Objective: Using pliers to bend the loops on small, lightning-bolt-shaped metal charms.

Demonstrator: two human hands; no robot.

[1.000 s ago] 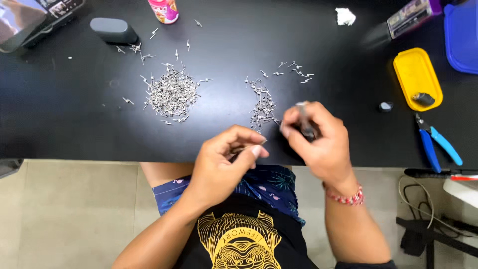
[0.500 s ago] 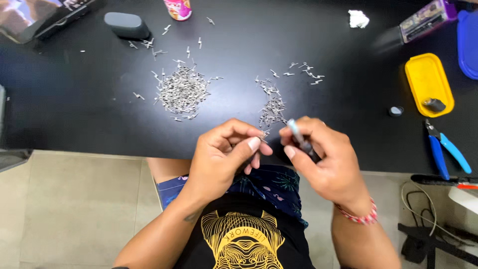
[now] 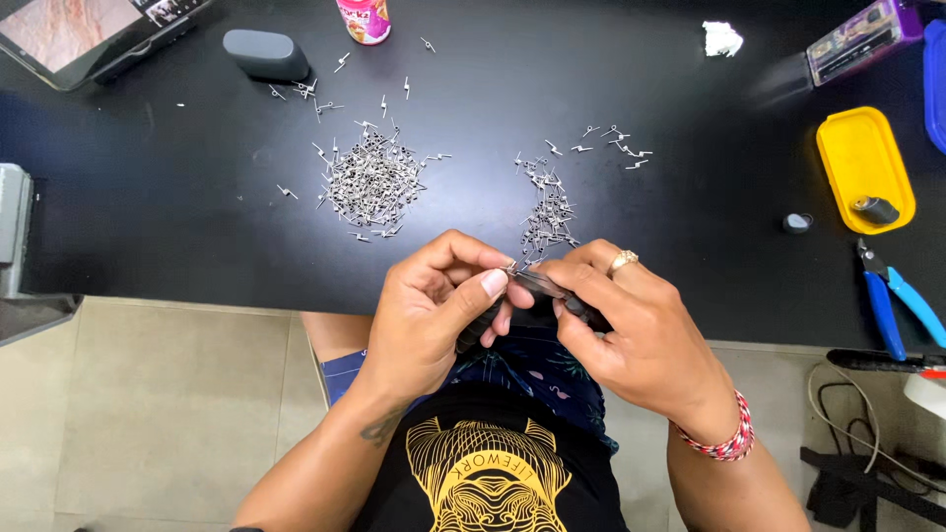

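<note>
— What are the hands doing at the edge of the black table (image 3: 148, 197)?

— They meet just over the near edge. The right hand (image 3: 631, 330) is closed around a dark slim tool (image 3: 557, 291), which pokes out toward the left between thumb and fingers. There is a ring on one finger and a red and white bracelet (image 3: 724, 443) at the wrist.

— And the left hand?

— The left hand (image 3: 434, 315) has its thumb and forefinger pressed together right at the tip of the tool. They seem to pinch a tiny metal pin (image 3: 510, 266) there, though it is too small to tell more about it.

— Where are the other pins?

— On the table. A big pile of pins (image 3: 372, 182) lies well beyond the left hand, and a smaller pile (image 3: 547, 212) sits just past the fingers of both hands. Loose ones are scattered around both heaps.

— Anything else on the table?

— To the right, a yellow tray (image 3: 857, 158) with a small dark cylinder in it, and blue-handled pliers (image 3: 897, 300) near the edge. A grey case (image 3: 264, 54) and a tablet (image 3: 79, 30) lie at the far left, a pink bottle (image 3: 363, 20) stands beside them, and a crumpled white scrap (image 3: 721, 39) sits further right.
</note>
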